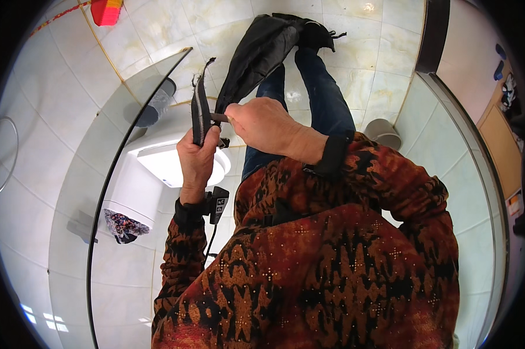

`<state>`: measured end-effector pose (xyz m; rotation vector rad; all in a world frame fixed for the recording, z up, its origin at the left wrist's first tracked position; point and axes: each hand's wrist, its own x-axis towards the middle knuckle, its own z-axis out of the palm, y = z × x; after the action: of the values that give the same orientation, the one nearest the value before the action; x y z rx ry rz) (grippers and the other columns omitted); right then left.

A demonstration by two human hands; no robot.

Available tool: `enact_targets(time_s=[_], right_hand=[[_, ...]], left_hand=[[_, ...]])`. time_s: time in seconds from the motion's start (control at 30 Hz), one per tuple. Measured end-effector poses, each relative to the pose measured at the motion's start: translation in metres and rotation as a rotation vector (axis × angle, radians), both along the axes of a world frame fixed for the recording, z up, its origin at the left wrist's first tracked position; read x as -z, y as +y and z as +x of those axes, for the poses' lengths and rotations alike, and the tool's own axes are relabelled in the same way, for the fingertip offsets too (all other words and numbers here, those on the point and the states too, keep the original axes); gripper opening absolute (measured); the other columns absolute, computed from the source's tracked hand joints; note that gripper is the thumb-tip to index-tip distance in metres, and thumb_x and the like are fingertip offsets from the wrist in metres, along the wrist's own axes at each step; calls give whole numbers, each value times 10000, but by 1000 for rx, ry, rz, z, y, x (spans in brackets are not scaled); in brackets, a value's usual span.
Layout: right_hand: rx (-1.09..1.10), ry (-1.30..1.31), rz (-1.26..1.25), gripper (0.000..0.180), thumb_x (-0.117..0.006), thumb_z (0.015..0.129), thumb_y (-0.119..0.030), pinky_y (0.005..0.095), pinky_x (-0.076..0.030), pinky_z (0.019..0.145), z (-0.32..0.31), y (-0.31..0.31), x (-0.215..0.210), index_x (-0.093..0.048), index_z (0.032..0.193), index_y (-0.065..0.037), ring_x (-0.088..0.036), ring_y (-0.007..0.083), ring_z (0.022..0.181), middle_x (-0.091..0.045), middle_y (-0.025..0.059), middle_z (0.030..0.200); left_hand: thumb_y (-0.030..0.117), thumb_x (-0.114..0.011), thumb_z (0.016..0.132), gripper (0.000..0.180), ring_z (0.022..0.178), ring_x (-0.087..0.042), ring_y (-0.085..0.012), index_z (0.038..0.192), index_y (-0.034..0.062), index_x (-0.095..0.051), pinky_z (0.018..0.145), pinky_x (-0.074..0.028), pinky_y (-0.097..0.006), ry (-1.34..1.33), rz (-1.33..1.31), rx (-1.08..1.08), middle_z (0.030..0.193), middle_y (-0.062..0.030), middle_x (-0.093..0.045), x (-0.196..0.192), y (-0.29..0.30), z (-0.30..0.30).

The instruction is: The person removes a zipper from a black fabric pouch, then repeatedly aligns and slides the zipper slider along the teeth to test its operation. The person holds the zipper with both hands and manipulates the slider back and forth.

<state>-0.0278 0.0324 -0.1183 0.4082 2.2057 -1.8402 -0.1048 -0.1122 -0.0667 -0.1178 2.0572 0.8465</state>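
Pinching the zip by its lower end, the left hand is holding it upright, teeth showing. Right hand, closed, is gripping a small grey-brown piece just beside it; cannot tell its kind. Black cloth is trailing down before the legs. Good handling is probably depending on tautening the zip, steadying the left thumb, and guarding teeth against loose threads.

Top: rust-red, brown and black print, small pale dots
Cuffs: black
Trousers: dark blue
Wrist device: black, boxy, pale markings
Cable: thin, black
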Motion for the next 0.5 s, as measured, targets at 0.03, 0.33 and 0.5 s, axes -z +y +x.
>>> enact_targets(time_s=[0.03,0.33,0.5], right_hand=[[-2,3,9,88,-514,767,-109,418,-423,522,-2,-1,0,-558,757,-33,-553,341,571,-541,162,572],[-145,-11,68,82,-535,697,-52,406,-443,548,-5,-6,-4,-554,771,-21,-573,324,604,-555,140,583],[-156,-21,19,93,-541,677,-36,409,-439,558,-18,-13,-6,-544,766,-8,-569,331,607,-550,149,581]], left_hand=[[123,-577,827,145,533,-429,-40,783,-14,-587,471,-340,-184,-2,-11,6,622,20,-515,0,0,0],[119,-584,821,142,506,-419,-32,767,-13,-588,447,-324,-188,25,-81,24,582,29,-504,-2,1,2],[110,-577,816,150,523,-456,-45,753,-26,-579,470,-362,-202,-11,-67,-38,577,6,-526,-4,1,3]])
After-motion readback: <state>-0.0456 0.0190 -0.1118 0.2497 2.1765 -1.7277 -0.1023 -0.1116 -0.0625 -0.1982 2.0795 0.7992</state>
